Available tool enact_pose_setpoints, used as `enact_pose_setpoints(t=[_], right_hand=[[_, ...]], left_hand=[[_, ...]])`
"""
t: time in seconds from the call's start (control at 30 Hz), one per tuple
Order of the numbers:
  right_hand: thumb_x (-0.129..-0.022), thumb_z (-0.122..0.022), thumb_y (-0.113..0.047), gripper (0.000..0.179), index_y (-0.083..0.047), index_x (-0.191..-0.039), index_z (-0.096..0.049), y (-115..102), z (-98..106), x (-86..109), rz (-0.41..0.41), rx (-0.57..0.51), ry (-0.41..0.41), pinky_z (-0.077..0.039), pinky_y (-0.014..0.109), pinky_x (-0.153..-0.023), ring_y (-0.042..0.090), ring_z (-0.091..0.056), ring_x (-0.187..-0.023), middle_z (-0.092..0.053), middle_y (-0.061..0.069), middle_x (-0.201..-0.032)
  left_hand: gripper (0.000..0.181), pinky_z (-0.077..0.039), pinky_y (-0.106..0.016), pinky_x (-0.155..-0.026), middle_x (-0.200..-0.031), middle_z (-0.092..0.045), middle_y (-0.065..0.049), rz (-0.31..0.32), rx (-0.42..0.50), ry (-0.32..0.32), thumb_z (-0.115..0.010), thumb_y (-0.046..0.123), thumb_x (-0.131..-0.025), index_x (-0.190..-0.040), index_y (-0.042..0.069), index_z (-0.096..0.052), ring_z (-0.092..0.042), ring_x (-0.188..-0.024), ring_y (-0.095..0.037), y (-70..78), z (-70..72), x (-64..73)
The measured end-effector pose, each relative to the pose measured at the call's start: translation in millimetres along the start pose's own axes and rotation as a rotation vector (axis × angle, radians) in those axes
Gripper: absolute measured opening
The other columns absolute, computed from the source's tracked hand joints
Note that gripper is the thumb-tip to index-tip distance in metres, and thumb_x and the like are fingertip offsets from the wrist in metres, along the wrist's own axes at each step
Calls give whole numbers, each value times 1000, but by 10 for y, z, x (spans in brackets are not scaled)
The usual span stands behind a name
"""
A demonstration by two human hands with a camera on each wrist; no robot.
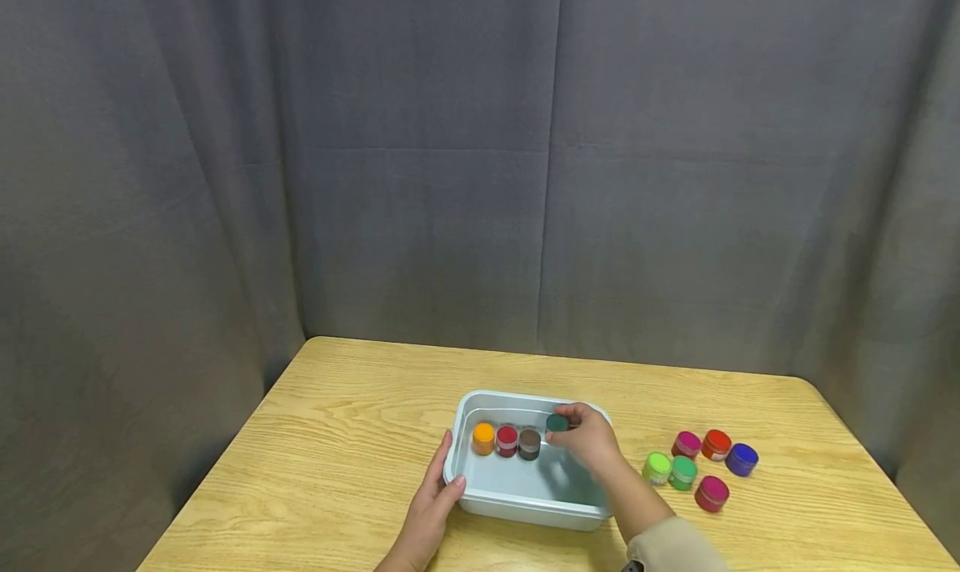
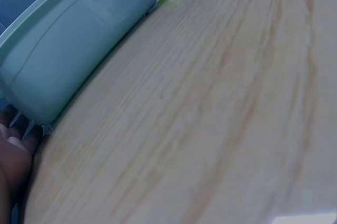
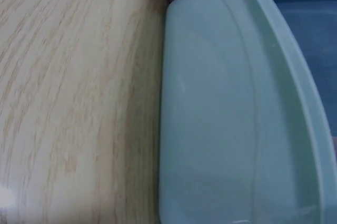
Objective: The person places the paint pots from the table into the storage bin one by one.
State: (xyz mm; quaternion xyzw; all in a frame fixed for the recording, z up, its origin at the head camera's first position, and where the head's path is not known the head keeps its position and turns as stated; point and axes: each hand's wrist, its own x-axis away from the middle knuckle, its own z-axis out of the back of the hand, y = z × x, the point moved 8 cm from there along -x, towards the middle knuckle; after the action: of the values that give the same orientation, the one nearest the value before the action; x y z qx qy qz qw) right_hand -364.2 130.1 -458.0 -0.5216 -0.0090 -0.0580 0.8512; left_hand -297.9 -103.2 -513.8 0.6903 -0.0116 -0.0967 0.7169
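Observation:
A pale blue-green plastic tub (image 1: 525, 505) sits on the table. Inside it, an orange jar (image 1: 483, 439), a red jar (image 1: 507, 441) and a brown jar (image 1: 529, 444) stand in a row; they look like small paint jars. My right hand (image 1: 588, 443) reaches over the tub's right part and pinches a dark green jar (image 1: 557, 423) between thumb and fingers, right of the brown one. My left hand (image 1: 431, 509) holds the tub's left front corner, thumb at the rim, fingers along the left wall. In the left wrist view, fingers (image 2: 21, 129) touch the tub's end.
Right of the tub, several jars stand close together on the wooden table (image 1: 360, 439): lime (image 1: 657, 468), green (image 1: 683, 473), magenta (image 1: 686, 444), red-orange (image 1: 716, 444), blue (image 1: 742, 459) and a nearer magenta one (image 1: 712, 494). Grey curtains (image 1: 420, 180) hang behind and at both sides.

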Motion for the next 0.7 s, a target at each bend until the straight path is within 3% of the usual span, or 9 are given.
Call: enact_pose_setpoints(t=[0.23,0.43,0.6,0.7], right_hand=[[-75,-78,2,46,5,-118,-63,43,-66,-32,-11,72,-14,-48,52,-99,36,-59,-112,-65,23,-119],[-74,-80,1,42,3,-113,-65,54,-100,-42,-27,152,-14,-48,53,-98,34,-60,-108,-65,22,-115],[-72,-81,1,43,2,-112,-66,70,-117,-44,-36,204,-22,-50,50,-95,32,-61,-103,-66,21,-113],[-72,-81,1,42,2,-112,-65,88,-122,-47,-52,220,-24,-50,50,-96,31,-61,-103,-66,20,-112]], left_hand=[[64,-21,-1,-103,-166,-7,-12,-2,6,-3,-46,22,-103,-159,18,-15,-9,-151,-38,-5,-3,0],[64,-21,-3,-105,-166,-8,-11,7,-6,9,-47,23,-102,-158,20,-17,-10,-151,-37,-2,14,-2],[64,-23,-11,-111,-166,-7,-11,7,-10,2,-46,23,-103,-159,19,-16,-10,-151,-38,4,7,0],[64,-23,-24,-118,-166,-7,-12,6,-16,0,-46,23,-103,-159,19,-15,-10,-151,-38,6,3,-2]])
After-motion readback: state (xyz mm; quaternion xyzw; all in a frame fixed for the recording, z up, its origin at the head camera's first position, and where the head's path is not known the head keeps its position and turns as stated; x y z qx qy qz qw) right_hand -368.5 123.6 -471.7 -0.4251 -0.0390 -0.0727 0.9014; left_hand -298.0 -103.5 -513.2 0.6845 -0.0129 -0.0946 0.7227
